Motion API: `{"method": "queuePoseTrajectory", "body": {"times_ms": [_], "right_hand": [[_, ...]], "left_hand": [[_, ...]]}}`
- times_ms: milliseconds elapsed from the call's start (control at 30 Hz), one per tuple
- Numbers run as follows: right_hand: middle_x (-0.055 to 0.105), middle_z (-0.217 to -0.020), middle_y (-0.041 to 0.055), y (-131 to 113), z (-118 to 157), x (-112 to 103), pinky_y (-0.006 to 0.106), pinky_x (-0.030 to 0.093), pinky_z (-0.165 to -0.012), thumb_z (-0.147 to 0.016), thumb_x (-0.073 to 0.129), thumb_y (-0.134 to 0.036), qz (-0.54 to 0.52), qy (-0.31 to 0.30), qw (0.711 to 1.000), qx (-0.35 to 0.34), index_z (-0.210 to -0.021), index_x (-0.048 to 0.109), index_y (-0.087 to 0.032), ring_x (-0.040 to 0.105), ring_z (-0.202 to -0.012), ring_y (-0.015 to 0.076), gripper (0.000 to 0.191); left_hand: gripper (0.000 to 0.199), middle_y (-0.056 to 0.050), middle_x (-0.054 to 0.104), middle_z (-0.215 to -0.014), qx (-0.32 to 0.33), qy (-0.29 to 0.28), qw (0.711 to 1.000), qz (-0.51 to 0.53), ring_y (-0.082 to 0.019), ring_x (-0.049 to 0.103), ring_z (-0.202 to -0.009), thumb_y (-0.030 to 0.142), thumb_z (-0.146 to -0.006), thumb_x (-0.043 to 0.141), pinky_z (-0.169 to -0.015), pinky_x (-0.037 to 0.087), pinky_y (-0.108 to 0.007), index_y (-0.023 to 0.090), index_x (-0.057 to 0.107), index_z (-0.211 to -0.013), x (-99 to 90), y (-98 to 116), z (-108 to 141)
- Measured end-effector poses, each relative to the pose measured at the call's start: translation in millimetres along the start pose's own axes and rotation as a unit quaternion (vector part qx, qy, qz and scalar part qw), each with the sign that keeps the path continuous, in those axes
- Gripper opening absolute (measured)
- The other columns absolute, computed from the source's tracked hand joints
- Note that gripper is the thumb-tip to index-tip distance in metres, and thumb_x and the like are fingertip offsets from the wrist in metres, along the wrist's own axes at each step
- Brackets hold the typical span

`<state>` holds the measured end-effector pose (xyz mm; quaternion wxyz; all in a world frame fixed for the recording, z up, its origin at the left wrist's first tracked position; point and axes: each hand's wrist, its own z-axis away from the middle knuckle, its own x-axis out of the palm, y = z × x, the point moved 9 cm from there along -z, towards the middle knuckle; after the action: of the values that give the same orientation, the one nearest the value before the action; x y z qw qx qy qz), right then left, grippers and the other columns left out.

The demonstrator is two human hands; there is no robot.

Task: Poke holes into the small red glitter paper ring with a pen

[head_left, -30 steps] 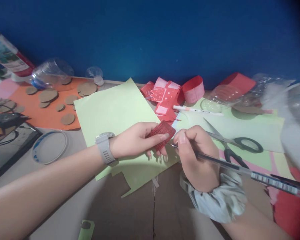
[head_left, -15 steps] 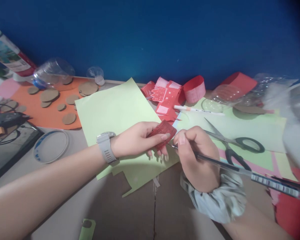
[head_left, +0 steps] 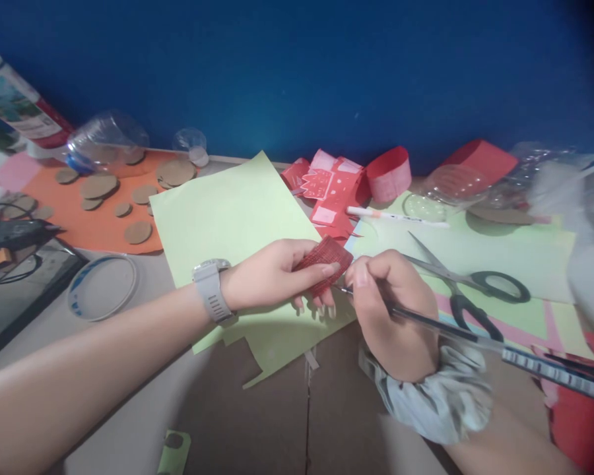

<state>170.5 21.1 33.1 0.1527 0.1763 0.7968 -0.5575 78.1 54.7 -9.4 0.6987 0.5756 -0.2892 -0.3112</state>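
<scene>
Between the thumb and fingers of my left hand (head_left: 277,274) is a small dark red piece with a fine grid pattern (head_left: 327,260). My right hand (head_left: 396,316) is closed round a long dark pen (head_left: 430,322), whose tip lies at the lower right edge of the red piece. Whether the tip touches it is hard to tell. Both hands are over a light green paper sheet (head_left: 228,218) with a cut lower edge. Black-handled scissors (head_left: 450,277) lie open just right of my right hand.
Cardboard discs (head_left: 99,187) lie on orange paper (head_left: 89,227) at the left, near a clear plastic bottle (head_left: 109,138) and a tape ring (head_left: 102,288). Red paper pieces (head_left: 339,191), a white marker (head_left: 396,216) and a red paper loop (head_left: 389,175) sit at the back.
The view has shifted slightly, so the items on the right appear a little further right. Both hands keep the same grip, with almost no visible movement.
</scene>
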Motion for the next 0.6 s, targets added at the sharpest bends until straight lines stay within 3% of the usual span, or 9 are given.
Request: {"method": "queuePoseTrajectory", "body": {"times_ms": [367,600], "right_hand": [[0.054,-0.058,-0.0044,0,1,6,0.022,0.037,-0.048,-0.088,0.049,-0.018,-0.007,-0.036,0.999,0.017,-0.068,0.04,-0.021,0.05,-0.053,0.009,0.022],[0.052,-0.06,-0.0029,4,3,-17,0.026,0.032,-0.042,-0.09,0.048,-0.023,-0.054,0.105,0.993,0.019,-0.069,0.047,-0.021,0.042,-0.046,0.0094,0.021]], "left_hand": [[0.028,-0.005,0.066,-0.073,0.0,0.005,1.0,-0.002,-0.011,0.065,-0.063,0.039,-0.091,0.049,-0.052,0.052,-0.017,0.012,0.054,-0.085,0.1,1,0],[0.025,-0.01,0.068,-0.088,0.037,0.0,0.997,0.069,-0.015,0.066,-0.079,0.036,-0.089,0.054,-0.064,0.056,-0.023,0.011,0.055,-0.094,0.4,5,0]]}}
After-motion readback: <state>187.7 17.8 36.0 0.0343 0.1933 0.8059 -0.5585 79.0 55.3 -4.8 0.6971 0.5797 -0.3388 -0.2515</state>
